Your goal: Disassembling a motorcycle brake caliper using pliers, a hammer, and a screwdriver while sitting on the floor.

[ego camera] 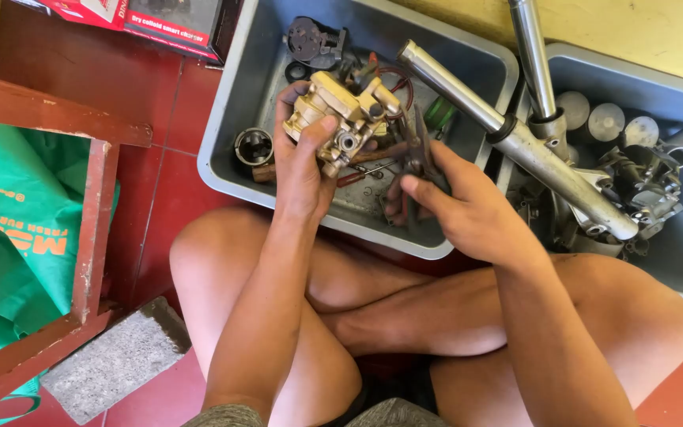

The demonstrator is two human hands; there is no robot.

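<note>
left hand gripping brass caliper, right hand gripping pliers (over parts-filled grey tray)

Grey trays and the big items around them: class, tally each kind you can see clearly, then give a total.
Grey plastic trays: 2
Long silver fork tubes: 2
Gold-coloured caliper body, in the left hand: 1
Dark pliers, in the right hand: 1
Concrete block: 1
Total: 7
</note>
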